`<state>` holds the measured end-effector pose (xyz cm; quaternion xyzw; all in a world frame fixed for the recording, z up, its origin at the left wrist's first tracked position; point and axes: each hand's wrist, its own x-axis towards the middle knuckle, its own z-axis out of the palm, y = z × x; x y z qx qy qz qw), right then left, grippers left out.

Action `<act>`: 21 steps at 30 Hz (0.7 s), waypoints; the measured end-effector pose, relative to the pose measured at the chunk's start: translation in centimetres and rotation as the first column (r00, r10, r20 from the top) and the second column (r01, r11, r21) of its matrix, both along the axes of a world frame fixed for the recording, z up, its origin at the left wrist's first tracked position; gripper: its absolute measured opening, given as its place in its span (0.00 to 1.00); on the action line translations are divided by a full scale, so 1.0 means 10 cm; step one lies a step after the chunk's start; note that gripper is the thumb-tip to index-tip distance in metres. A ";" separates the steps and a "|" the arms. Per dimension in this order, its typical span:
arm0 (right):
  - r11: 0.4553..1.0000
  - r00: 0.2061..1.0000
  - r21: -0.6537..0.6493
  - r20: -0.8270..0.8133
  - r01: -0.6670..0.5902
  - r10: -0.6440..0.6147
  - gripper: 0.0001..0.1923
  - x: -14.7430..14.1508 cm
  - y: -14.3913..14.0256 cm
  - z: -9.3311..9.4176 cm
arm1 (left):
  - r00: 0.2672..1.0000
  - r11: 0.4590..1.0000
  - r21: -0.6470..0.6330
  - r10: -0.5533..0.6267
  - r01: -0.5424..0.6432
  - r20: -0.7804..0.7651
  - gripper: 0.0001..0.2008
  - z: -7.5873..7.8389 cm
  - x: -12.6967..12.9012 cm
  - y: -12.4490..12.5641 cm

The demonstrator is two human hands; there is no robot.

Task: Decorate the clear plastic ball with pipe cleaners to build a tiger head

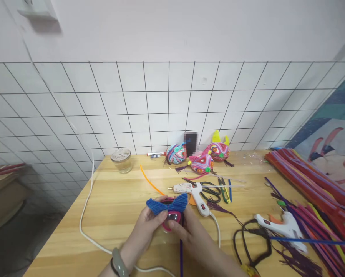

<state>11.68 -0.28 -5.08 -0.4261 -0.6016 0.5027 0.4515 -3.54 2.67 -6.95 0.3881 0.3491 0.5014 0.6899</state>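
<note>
Both hands hold a small pipe-cleaner fish (pixel 172 217) above the table's near middle. Its body has a dark, shiny surface edged in pink. A blue tail (pixel 179 202) of fuzzy stems fans out in two points on the far side. My left hand (pixel 153 222) grips it from the left, thumb on the tail's base. From the right, my right hand (pixel 188 231) closes round it, with the thumb pressed on the pink edge. The fingers underneath are hidden. A dark blue pipe cleaner (pixel 181 256) hangs down between the hands.
Just beyond the hands lies a white glue gun (pixel 191 192), near black scissors (pixel 211 191) and a green cutter (pixel 224 192). Another glue gun (pixel 284 229) rests among pipe cleaners (pixel 313 184) at right. Finished colourful fish (pixel 201 162) and a glass jar (pixel 122 161) stand behind.
</note>
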 end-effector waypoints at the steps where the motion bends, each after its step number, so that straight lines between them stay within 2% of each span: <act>1: 1.000 1.000 0.005 0.008 0.001 -0.001 0.18 0.00 0.00 0.00 | 1.000 1.000 -0.001 0.002 -0.002 0.000 0.21 0.00 0.00 0.00; 4: 1.000 1.000 0.009 0.003 0.000 0.000 0.19 -0.01 0.00 0.01 | 1.000 0.999 -0.032 0.007 -0.007 -0.006 0.19 0.01 0.00 -0.01; 7: 1.000 0.999 0.001 -0.047 -0.015 0.015 0.19 0.00 0.02 0.03 | 1.000 0.998 -0.065 -0.002 0.003 0.014 0.22 0.01 -0.01 0.00; 13: 0.999 0.997 -0.035 -0.079 0.004 -0.007 0.19 0.02 0.04 0.04 | 0.991 0.992 0.014 -0.125 0.124 0.053 0.29 0.04 -0.01 0.00; 18: 0.998 0.999 -0.049 -0.017 0.028 -0.029 0.23 0.05 0.03 0.09 | 0.995 0.997 0.009 -0.083 0.082 0.050 0.32 0.11 0.06 -0.05; 21: 0.993 0.999 -0.112 0.040 0.040 -0.036 0.29 0.11 0.03 0.13 | 0.997 0.998 0.032 -0.047 0.045 0.055 0.31 0.12 0.08 -0.06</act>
